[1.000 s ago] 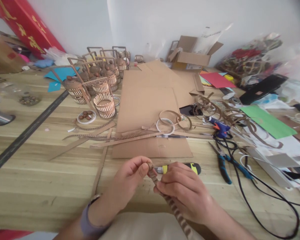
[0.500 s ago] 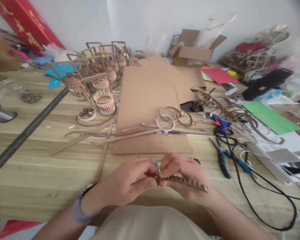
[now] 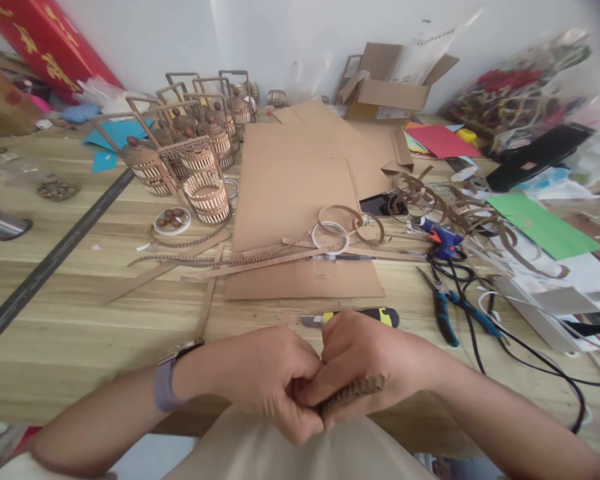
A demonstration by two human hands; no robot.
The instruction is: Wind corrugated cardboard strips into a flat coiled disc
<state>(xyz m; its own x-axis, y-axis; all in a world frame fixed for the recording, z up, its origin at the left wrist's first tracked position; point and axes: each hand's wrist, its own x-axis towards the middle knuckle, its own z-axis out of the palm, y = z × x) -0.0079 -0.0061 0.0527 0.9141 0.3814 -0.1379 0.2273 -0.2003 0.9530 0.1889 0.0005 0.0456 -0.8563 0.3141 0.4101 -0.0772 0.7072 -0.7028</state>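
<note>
Left hand and right hand together, both clamped on a ridged brown strip at the near edge of the table; its left end's hidden from me. Yellow-black knife lies just beyond the right hand.

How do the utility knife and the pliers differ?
The utility knife has one yellow-and-black handle; the pliers have two blue-and-black ones, spread apart. The knife is partly hidden by the right hand; the pliers lie farther right, away from it. Both have metal tips and rest on the wooden table.
</note>
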